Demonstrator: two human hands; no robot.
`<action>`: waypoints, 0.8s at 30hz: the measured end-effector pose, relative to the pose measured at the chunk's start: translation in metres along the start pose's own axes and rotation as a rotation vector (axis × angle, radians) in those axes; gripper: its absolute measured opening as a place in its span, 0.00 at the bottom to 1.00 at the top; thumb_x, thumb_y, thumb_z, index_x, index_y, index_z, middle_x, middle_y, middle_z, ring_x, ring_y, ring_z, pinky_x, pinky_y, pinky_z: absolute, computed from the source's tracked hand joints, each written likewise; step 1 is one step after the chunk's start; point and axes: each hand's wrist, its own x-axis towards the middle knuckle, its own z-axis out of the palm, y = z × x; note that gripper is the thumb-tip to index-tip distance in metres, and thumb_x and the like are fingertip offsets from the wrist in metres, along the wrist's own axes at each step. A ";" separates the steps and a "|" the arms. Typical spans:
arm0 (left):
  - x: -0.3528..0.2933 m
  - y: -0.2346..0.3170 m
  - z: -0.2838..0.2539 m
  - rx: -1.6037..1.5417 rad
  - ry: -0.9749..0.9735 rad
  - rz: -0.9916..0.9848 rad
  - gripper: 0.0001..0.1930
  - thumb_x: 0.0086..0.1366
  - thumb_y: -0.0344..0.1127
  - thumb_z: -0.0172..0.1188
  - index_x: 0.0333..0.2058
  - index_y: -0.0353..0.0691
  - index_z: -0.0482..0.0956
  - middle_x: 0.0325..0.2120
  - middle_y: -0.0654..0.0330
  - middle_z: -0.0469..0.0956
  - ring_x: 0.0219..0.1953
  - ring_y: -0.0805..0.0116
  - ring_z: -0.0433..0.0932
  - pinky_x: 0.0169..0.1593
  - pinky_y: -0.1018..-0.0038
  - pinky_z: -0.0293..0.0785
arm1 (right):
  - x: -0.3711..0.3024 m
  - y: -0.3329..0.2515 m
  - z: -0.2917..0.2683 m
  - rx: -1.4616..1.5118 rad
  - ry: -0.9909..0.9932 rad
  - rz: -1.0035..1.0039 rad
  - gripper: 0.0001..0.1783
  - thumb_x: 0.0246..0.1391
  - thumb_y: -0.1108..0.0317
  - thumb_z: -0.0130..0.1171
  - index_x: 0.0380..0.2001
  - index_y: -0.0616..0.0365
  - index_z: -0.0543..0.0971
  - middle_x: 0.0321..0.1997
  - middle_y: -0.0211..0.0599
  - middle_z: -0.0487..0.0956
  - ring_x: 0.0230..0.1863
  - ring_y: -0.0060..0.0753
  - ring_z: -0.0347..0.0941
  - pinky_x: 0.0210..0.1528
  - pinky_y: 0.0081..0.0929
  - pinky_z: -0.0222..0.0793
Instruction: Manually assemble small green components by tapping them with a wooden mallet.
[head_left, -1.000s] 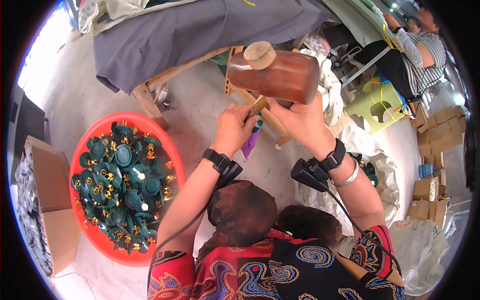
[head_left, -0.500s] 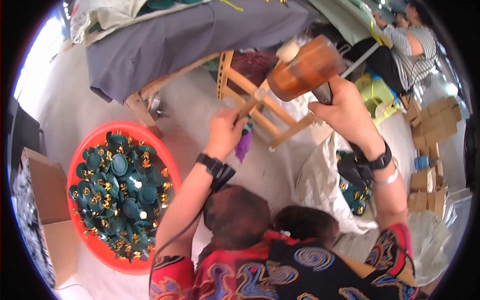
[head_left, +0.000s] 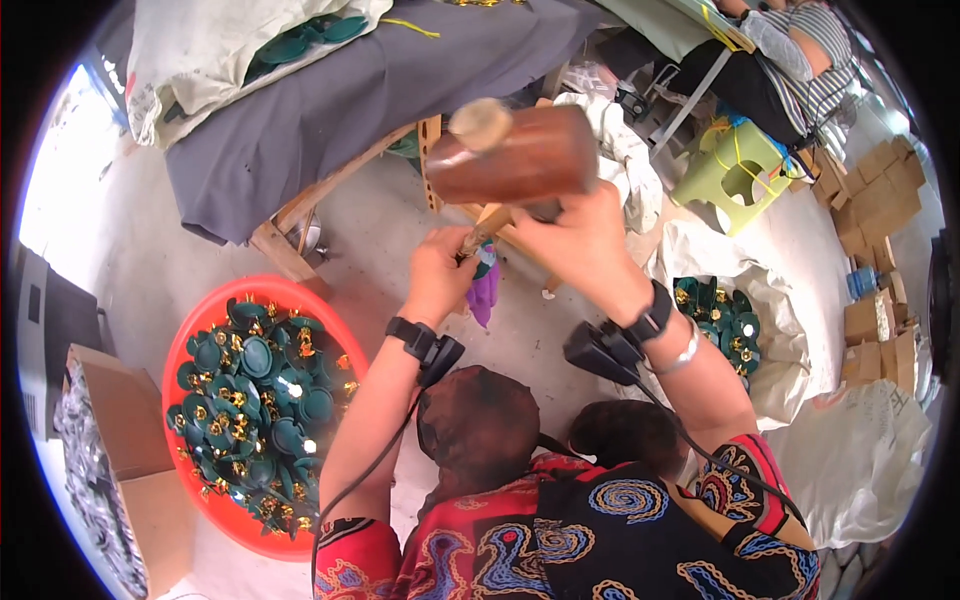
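My right hand [head_left: 588, 245] is wrapped round the handle of a mallet with a thick reddish-brown wooden head [head_left: 530, 160]. A pale round knob [head_left: 480, 124] stands out from the head, which is blurred by motion. Just below it, my left hand [head_left: 440, 268] is closed round a light wooden piece [head_left: 487, 226] whose far end lies behind the mallet. A purple cloth [head_left: 484, 298] with a teal part hangs beside my left fingers. The mallet also covers much of a slatted wooden frame beyond my hands.
At the left stands a red basin [head_left: 345, 345] full of green discs with gold fittings. A white sack [head_left: 795, 320] with similar pieces is at the right. Ahead is a grey-draped table [head_left: 300, 130]. Beyond the sack are a green stool [head_left: 728, 180], cardboard boxes [head_left: 880, 200] and a seated person [head_left: 815, 50].
My right hand and the mallet have swung left, bringing the mallet closer to my left hand. My left hand keeps its hold on the wooden piece. The whole view has shifted slightly.
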 end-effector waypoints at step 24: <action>-0.122 -0.071 -0.199 0.186 0.217 -0.660 0.11 0.51 0.28 0.59 0.35 0.32 0.80 0.24 0.57 0.80 0.27 0.71 0.78 0.32 0.77 0.73 | -0.180 0.054 -0.047 0.294 0.178 0.179 0.20 0.44 0.83 0.61 0.43 0.64 0.73 0.42 0.33 0.77 0.41 0.23 0.74 0.43 0.22 0.71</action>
